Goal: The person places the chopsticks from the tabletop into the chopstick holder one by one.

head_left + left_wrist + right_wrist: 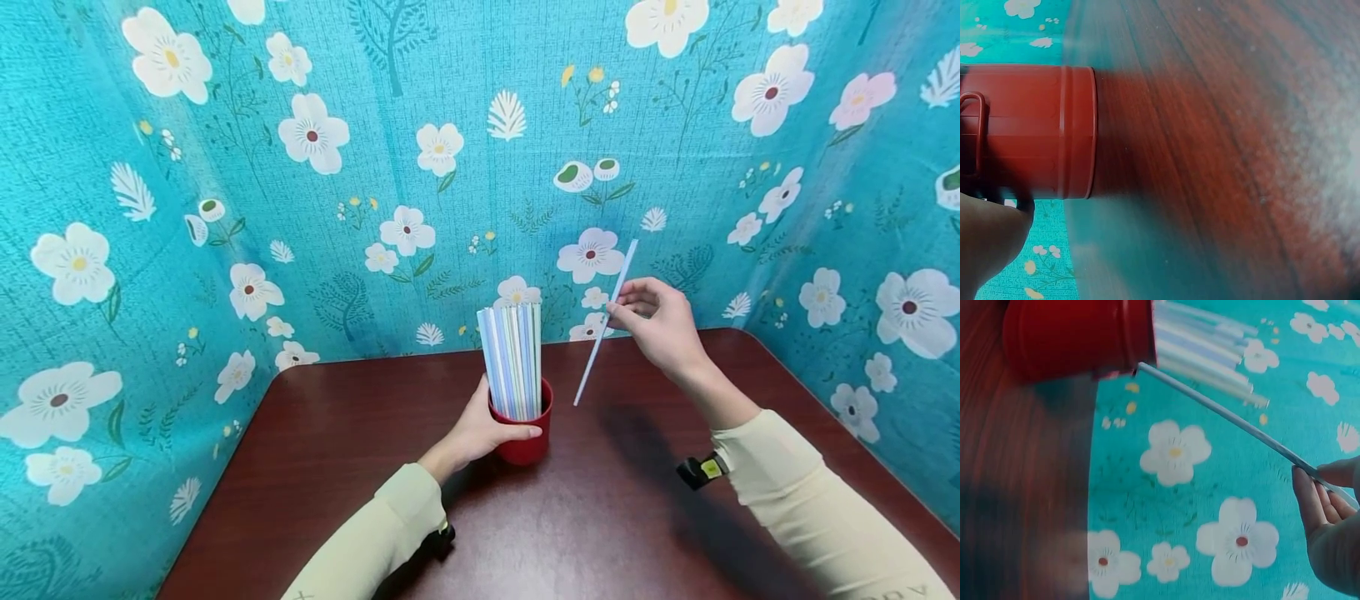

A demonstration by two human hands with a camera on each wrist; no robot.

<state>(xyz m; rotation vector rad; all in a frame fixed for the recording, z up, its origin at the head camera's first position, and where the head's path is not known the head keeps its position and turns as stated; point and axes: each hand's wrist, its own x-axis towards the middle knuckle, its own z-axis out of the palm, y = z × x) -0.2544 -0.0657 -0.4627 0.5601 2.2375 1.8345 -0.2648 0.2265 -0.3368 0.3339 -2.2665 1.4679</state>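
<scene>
A red cup (524,450) with a small wire-like handle, seen in the left wrist view, stands on the table and holds a bunch of pale straws (514,358) in blue, white and greenish tints. My left hand (480,432) grips the cup from its left side, thumb across the front. To the right of the cup, my right hand (660,325) pinches a single pale blue straw (600,340) between thumb and fingers. This straw leans, its top to the right and its lower end above the table, apart from the cup. In the right wrist view the straw (1229,415) reaches from the fingertips toward the cup's rim.
The dark red-brown wooden table (330,467) has a glossy sheen. A turquoise floral cloth (465,208) hangs behind the table and along both sides. Dark wrist devices (699,472) hang under both cream sleeves (795,483).
</scene>
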